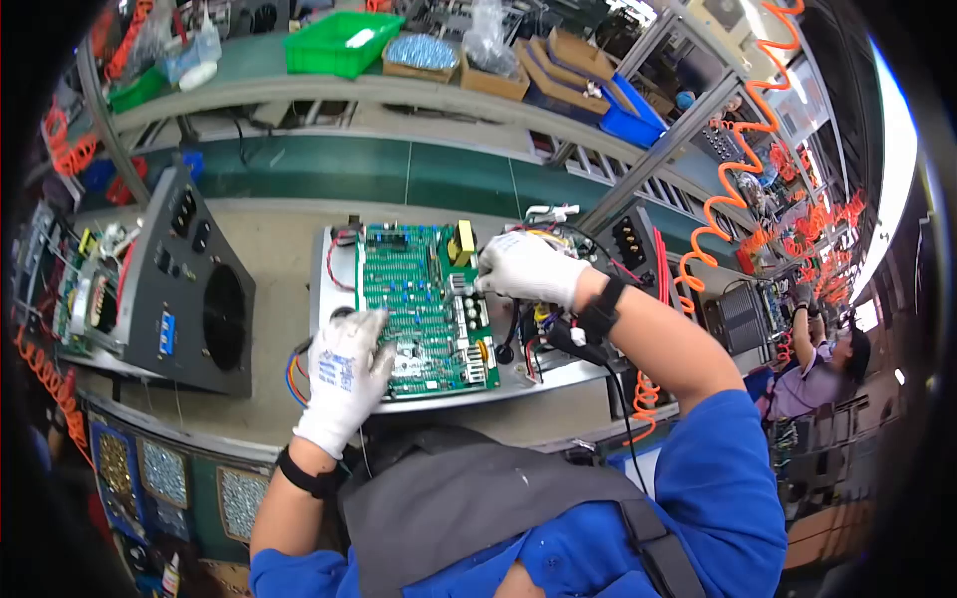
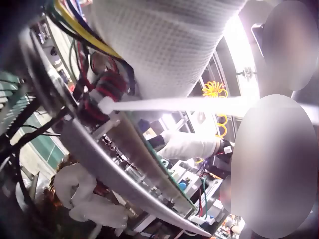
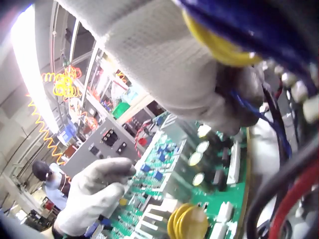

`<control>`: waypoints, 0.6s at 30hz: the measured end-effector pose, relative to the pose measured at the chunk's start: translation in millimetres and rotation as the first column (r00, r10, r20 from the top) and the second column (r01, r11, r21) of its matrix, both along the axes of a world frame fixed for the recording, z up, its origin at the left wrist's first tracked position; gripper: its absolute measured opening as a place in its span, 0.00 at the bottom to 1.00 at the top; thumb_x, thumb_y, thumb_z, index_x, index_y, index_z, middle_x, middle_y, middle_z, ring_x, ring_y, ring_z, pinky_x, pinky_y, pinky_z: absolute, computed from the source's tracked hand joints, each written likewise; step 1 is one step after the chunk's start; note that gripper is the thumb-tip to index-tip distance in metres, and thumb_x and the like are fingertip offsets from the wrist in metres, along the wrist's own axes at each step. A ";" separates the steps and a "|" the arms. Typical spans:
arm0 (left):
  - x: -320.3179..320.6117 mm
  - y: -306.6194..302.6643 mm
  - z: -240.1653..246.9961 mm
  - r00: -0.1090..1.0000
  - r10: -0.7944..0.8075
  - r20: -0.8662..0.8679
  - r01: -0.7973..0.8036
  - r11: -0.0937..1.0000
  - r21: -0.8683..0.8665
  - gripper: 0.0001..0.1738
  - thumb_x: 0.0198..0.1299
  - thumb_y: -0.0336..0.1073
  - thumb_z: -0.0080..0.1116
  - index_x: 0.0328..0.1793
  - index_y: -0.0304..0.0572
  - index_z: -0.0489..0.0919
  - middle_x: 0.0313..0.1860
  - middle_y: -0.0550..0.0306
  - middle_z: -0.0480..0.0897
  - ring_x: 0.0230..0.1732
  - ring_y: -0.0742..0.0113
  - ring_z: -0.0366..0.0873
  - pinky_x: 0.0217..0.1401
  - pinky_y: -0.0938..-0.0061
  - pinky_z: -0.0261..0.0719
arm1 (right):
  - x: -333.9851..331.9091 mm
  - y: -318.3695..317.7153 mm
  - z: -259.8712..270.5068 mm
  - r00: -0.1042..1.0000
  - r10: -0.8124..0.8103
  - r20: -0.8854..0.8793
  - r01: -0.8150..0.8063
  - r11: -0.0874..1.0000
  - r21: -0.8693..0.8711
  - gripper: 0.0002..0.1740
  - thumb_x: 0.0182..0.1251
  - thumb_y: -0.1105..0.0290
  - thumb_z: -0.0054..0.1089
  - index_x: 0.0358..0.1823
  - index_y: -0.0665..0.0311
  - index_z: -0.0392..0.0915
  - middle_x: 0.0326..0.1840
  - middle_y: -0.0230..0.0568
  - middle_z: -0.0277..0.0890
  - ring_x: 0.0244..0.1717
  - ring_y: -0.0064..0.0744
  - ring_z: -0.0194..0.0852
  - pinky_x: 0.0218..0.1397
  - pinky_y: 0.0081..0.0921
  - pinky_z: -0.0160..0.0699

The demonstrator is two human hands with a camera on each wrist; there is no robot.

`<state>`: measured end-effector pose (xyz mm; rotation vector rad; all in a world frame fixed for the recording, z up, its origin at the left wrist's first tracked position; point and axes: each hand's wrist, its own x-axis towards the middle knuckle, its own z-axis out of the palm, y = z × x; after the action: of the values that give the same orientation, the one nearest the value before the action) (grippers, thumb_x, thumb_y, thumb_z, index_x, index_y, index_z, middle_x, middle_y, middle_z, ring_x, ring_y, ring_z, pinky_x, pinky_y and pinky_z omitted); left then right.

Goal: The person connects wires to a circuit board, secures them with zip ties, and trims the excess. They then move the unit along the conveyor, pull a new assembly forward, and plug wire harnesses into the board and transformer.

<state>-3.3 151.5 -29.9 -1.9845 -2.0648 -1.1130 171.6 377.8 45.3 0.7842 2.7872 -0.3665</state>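
Note:
A green circuit board (image 1: 409, 299) packed with parts lies on a metal chassis (image 1: 339, 269). My white-gloved left hand (image 1: 344, 374) is at the board's near left corner; in the right wrist view the left hand (image 3: 97, 191) shows loosely bent fingers with a gap to the thumb. My gloved right hand (image 1: 533, 267) is at the board's right edge, beside a yellow transformer (image 1: 462, 243). Close up, the right hand (image 3: 169, 69) has its fingers bent down by the capacitors (image 3: 197, 159), and a blue wire (image 3: 249, 107) passes its fingertips. I cannot tell what those fingertips hold.
A grey panel with a fan opening (image 1: 224, 309) stands left of the chassis. Bundled wires and a black cable (image 1: 623, 399) run along the right. A green bin (image 1: 341, 45) and boxes sit on the shelf behind. Trays of small parts (image 1: 164, 473) lie at the near left.

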 end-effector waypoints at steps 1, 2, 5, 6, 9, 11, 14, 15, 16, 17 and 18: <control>0.3 -2.8 0.7 1.000 -0.001 0.015 0.002 0.998 -0.056 0.21 0.53 0.34 0.65 0.55 0.40 0.79 0.51 0.50 0.82 0.54 0.51 0.77 0.59 0.59 0.72 | 11.0 2.5 10.4 0.989 -0.036 -0.146 0.019 0.993 -0.115 0.14 0.58 0.64 0.59 0.35 0.69 0.83 0.32 0.52 0.83 0.37 0.52 0.83 0.42 0.40 0.80; 2.7 -6.9 11.0 1.000 0.002 -0.013 -0.003 0.998 -0.065 0.19 0.54 0.34 0.64 0.54 0.40 0.79 0.49 0.50 0.83 0.52 0.51 0.78 0.58 0.59 0.73 | 26.7 3.4 23.1 0.908 0.017 -0.419 -0.062 0.994 -0.094 0.14 0.64 0.64 0.56 0.42 0.67 0.82 0.38 0.51 0.83 0.40 0.49 0.82 0.46 0.40 0.78; 17.5 -2.6 53.0 0.992 -0.097 0.079 0.110 0.979 -0.172 0.17 0.55 0.34 0.63 0.52 0.40 0.79 0.48 0.50 0.83 0.49 0.51 0.79 0.55 0.59 0.75 | 81.9 0.4 70.0 0.766 -0.286 -0.575 0.194 0.957 -0.217 0.16 0.68 0.65 0.54 0.49 0.67 0.80 0.40 0.42 0.81 0.39 0.29 0.80 0.45 0.28 0.78; 27.3 7.9 65.6 0.983 -0.168 0.068 0.172 0.983 -0.067 0.14 0.57 0.33 0.61 0.51 0.41 0.80 0.45 0.50 0.83 0.47 0.50 0.80 0.52 0.60 0.76 | 98.7 -0.3 70.2 0.772 -0.358 -0.525 0.230 0.928 -0.294 0.16 0.68 0.65 0.54 0.50 0.67 0.80 0.40 0.41 0.80 0.38 0.27 0.78 0.45 0.26 0.78; 60.2 68.2 81.1 0.948 -0.292 0.124 0.299 0.954 -0.035 0.15 0.64 0.37 0.53 0.53 0.38 0.78 0.42 0.43 0.81 0.45 0.43 0.79 0.50 0.56 0.76 | 135.4 -5.3 43.3 0.819 -0.251 -0.516 0.095 0.946 -0.309 0.20 0.63 0.70 0.58 0.56 0.65 0.78 0.46 0.46 0.80 0.46 0.35 0.80 0.53 0.30 0.77; 79.8 114.7 83.8 0.980 -0.138 0.144 0.176 0.940 -0.293 0.26 0.64 0.46 0.52 0.59 0.31 0.74 0.49 0.38 0.82 0.53 0.44 0.79 0.56 0.55 0.76 | 137.5 -27.2 38.7 0.824 -0.112 -0.555 -0.031 0.970 -0.241 0.26 0.56 0.70 0.64 0.59 0.61 0.77 0.47 0.44 0.78 0.52 0.42 0.77 0.56 0.36 0.75; 87.9 161.7 62.9 0.916 -0.093 0.390 0.283 0.839 -0.464 0.30 0.58 0.44 0.61 0.60 0.26 0.74 0.43 0.39 0.84 0.41 0.53 0.84 0.45 0.64 0.81 | 128.5 -52.4 48.3 0.911 0.085 -0.404 -0.060 0.995 0.075 0.28 0.51 0.68 0.69 0.57 0.56 0.79 0.43 0.43 0.76 0.50 0.47 0.74 0.55 0.41 0.74; 89.0 171.0 54.3 0.792 -0.073 0.606 0.400 0.811 -0.426 0.29 0.56 0.41 0.62 0.58 0.26 0.74 0.41 0.41 0.85 0.35 0.59 0.84 0.39 0.68 0.82 | 126.4 -51.3 38.1 0.873 0.140 -0.468 -0.076 0.986 0.151 0.18 0.52 0.69 0.68 0.47 0.57 0.83 0.40 0.41 0.79 0.46 0.46 0.78 0.50 0.36 0.77; 86.7 182.9 38.2 0.649 -0.058 0.758 0.446 0.836 -0.318 0.30 0.54 0.37 0.66 0.60 0.23 0.74 0.40 0.46 0.84 0.28 0.69 0.81 0.32 0.75 0.79 | 124.2 -42.7 25.0 0.771 0.066 -0.634 -0.050 0.998 0.044 0.12 0.53 0.70 0.67 0.41 0.58 0.83 0.37 0.41 0.81 0.41 0.43 0.79 0.46 0.33 0.77; 83.5 179.9 45.3 0.549 -0.091 0.831 0.467 0.858 -0.215 0.31 0.57 0.39 0.65 0.62 0.24 0.73 0.36 0.52 0.83 0.23 0.74 0.76 0.26 0.79 0.74 | 122.6 -32.8 13.2 0.639 -0.026 -0.769 -0.043 0.997 -0.069 0.07 0.55 0.70 0.66 0.36 0.59 0.83 0.35 0.41 0.82 0.37 0.40 0.80 0.42 0.30 0.78; 81.2 170.0 66.1 0.468 -0.047 0.883 0.418 0.892 -0.174 0.27 0.62 0.38 0.62 0.62 0.27 0.74 0.33 0.59 0.80 0.22 0.80 0.71 0.23 0.84 0.67 | 123.9 -23.5 8.6 0.476 -0.244 -0.845 0.075 0.969 -0.237 0.03 0.59 0.72 0.64 0.31 0.62 0.81 0.32 0.38 0.83 0.30 0.31 0.80 0.37 0.25 0.77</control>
<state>77.9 321.5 36.2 -2.1600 -2.6142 -2.3621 295.5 354.3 53.9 1.0291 3.4989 -1.3909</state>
